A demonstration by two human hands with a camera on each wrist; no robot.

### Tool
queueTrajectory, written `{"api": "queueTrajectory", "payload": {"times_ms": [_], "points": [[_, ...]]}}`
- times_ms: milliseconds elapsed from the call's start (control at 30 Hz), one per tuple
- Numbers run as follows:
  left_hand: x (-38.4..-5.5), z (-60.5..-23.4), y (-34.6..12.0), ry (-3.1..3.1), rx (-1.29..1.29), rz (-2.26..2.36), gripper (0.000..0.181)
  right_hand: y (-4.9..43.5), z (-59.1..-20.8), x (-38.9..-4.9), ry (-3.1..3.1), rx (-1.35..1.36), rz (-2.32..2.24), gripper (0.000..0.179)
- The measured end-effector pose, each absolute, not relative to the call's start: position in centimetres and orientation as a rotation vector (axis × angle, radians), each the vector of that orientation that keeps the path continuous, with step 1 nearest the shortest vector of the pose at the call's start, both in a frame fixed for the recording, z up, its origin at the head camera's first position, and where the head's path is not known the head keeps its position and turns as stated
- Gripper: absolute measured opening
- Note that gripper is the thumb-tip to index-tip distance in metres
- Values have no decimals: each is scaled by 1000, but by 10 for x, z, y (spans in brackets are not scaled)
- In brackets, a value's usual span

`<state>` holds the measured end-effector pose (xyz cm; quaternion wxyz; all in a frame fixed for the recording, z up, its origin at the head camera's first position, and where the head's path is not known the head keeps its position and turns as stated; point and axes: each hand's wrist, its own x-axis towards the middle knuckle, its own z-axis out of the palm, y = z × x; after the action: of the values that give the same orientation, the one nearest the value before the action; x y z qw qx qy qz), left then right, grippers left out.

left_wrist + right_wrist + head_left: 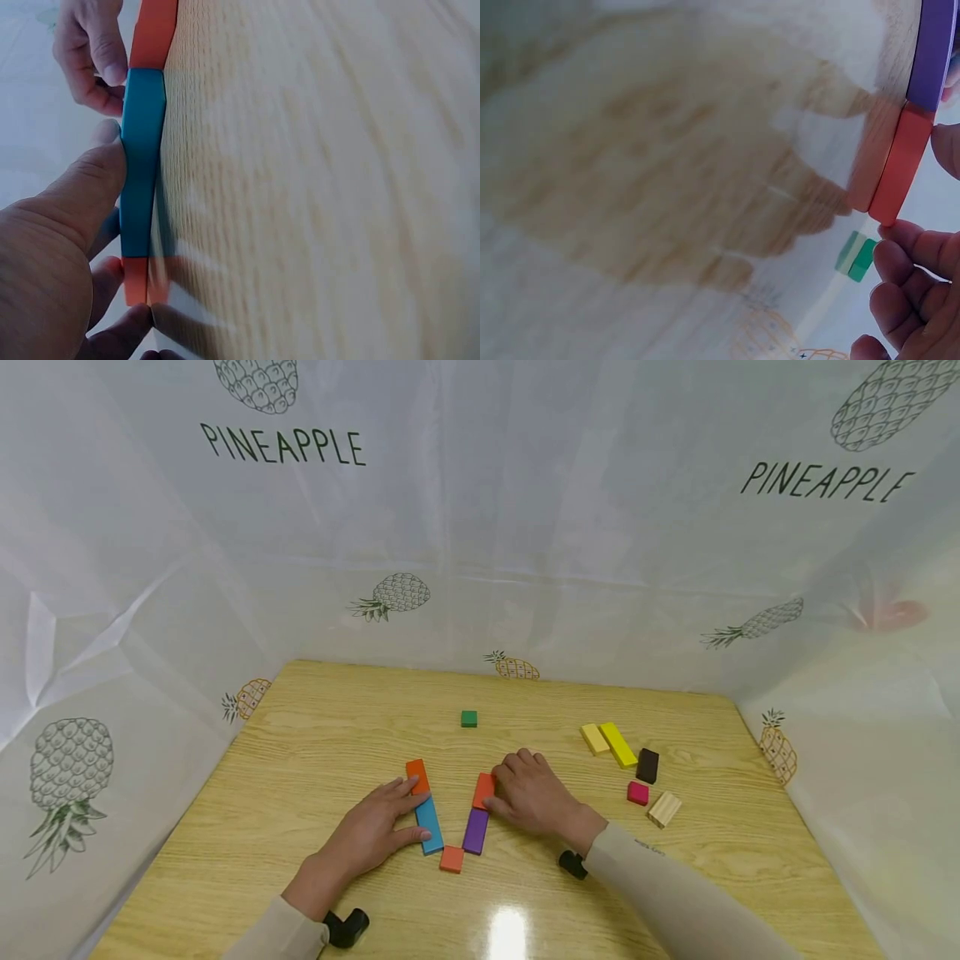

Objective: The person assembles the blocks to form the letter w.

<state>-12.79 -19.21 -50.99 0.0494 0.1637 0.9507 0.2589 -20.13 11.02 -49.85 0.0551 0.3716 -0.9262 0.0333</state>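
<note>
One left hand (377, 828): spread, touching the blue block (431, 818)
Right hand (537, 795): pinching the red block (483, 787)
Orange block (417, 767): partly hidden beneath my left fingertips (412, 783)

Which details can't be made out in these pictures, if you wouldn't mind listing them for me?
Head view: part of the orange block, covered by the left hand.
Head view: the print on the right sleeve, too small to read.
Head view: the reddish shape at right, too blurred to identify.
Left wrist view: the coral block's upper end, cut off by the top edge.
Right wrist view: the purple block's upper end, likewise cut off.
</note>
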Motion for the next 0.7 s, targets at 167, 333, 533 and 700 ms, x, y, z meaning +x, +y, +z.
{"api": "queueTrajectory", "payload": {"times_ms": [167, 333, 533, 700], "points": [[-128, -511, -193, 2896, 498, 790, 67, 111, -500, -201, -2791, 1138, 99, 47], [-128, -511, -193, 2898, 499, 791, 68, 111, -500, -201, -2770, 1148, 95, 44], [-128, -511, -193, 2898, 501, 786, 68, 111, -498, -199, -2765, 1154, 108, 43], [-128, -511, -193, 2895, 497, 794, 68, 111, -499, -199, -2764, 1152, 100, 43]]}}
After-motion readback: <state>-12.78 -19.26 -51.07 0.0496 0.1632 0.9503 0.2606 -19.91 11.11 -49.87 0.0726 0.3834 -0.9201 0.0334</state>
